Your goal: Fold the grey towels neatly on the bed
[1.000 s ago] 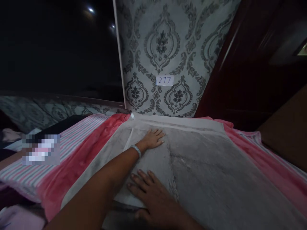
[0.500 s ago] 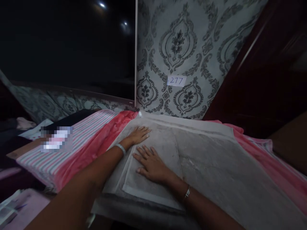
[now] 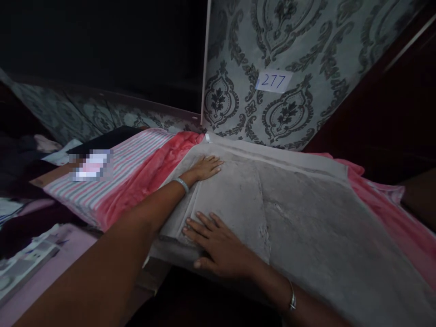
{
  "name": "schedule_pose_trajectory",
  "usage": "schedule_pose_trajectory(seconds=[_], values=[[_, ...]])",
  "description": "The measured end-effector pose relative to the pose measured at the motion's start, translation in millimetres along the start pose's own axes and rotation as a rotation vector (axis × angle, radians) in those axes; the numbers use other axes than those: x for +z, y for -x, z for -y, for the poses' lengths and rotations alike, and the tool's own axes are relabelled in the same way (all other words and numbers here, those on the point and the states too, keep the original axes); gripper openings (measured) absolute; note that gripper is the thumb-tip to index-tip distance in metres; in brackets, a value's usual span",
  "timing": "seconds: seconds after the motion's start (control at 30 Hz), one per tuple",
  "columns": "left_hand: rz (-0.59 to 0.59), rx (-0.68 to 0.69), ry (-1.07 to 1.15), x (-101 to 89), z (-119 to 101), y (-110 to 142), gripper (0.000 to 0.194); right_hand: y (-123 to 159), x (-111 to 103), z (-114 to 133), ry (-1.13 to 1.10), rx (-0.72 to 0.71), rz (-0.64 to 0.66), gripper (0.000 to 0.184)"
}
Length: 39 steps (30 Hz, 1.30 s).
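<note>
A grey fluffy cloth [image 3: 306,213] lies spread over a red-pink blanket [image 3: 143,181], with a folded flap of it [image 3: 228,200] on the left part. My left hand [image 3: 204,167] lies flat, fingers stretched out, on the far end of that flap; a bangle sits on its wrist. My right hand [image 3: 218,243] presses flat on the near end of the flap by the front edge, fingers spread. Neither hand holds anything.
A striped pink-and-grey sheet [image 3: 112,163] lies left of the blanket. Patterned grey wallpaper carries a paper label "277" [image 3: 273,81]. A dark window area sits at the upper left and dark wood furniture [image 3: 391,104] at the right. Papers [image 3: 23,263] lie at the lower left.
My right hand slid back from the flap's middle toward its near edge. My left hand stayed flat at the far end. The view shifted down and to the left.
</note>
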State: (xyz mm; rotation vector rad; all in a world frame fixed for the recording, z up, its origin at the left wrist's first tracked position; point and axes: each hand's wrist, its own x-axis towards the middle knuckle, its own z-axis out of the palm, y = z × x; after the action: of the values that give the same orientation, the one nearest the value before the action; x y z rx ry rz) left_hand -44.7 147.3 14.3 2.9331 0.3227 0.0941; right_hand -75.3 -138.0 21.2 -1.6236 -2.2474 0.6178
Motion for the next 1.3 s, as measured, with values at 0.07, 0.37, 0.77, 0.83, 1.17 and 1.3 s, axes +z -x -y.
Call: schedule_pose_trajectory(seconds=[0.07,0.37,0.77,0.83,1.17,1.3], values=[[-0.014,-0.017,-0.031,-2.8,-5,3,0.059,3,1,6,-0.033,0.019,-0.019,0.074],[-0.051,-0.161,-0.048,-21.3,-23,44,0.056,19,21,-10,-0.261,0.060,-0.402,0.050],[-0.363,-0.419,0.634,10.6,-43,203,0.065,14,25,-10,-0.367,0.121,-0.577,0.041],[-0.414,-0.474,0.839,12.4,-49,220,0.068,11,28,-9,-0.286,0.147,-0.566,0.043],[-0.510,-0.657,1.524,7.0,-95,246,0.095,-7,38,27,0.124,0.343,-0.409,0.083],[-0.674,-0.668,1.631,-3.4,-108,238,0.096,-24,39,37,0.172,0.388,-0.456,0.087]])
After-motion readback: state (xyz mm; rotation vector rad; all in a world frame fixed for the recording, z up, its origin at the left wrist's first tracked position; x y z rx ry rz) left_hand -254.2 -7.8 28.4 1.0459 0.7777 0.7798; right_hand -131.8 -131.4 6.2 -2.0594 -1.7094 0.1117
